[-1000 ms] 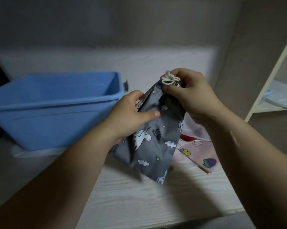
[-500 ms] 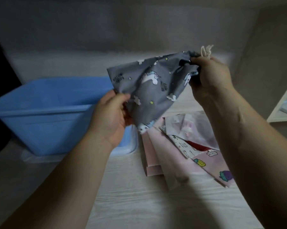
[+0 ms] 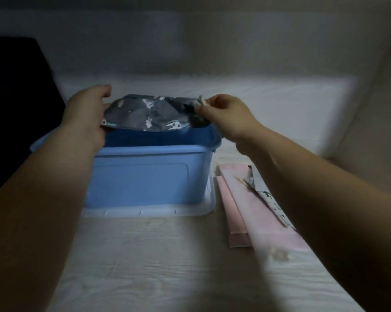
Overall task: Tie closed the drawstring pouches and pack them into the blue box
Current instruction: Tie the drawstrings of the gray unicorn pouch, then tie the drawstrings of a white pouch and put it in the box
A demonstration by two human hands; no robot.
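Left hand (image 3: 86, 113) and right hand (image 3: 226, 115) fingers pinch pouch (image 3: 154, 113) ends (9 and 3 o'clock) above box (image 3: 149, 172); could snag rim, drape outside

Blur softens the whole view. The white prints on the grey pouch (image 3: 154, 113) are too smeared to make out, and the cord at its right tip, pinched by the right hand (image 3: 226, 115), is only a pale smudge. The left hand (image 3: 84, 118) has its fingers out of sight under the pouch's left end. The blue box (image 3: 149, 174) hides its floor behind its near wall, and its left side behind the left forearm. The right forearm covers part of the pink pouches (image 3: 253, 210). A dark shape (image 3: 14, 97) is cut off at the left edge.
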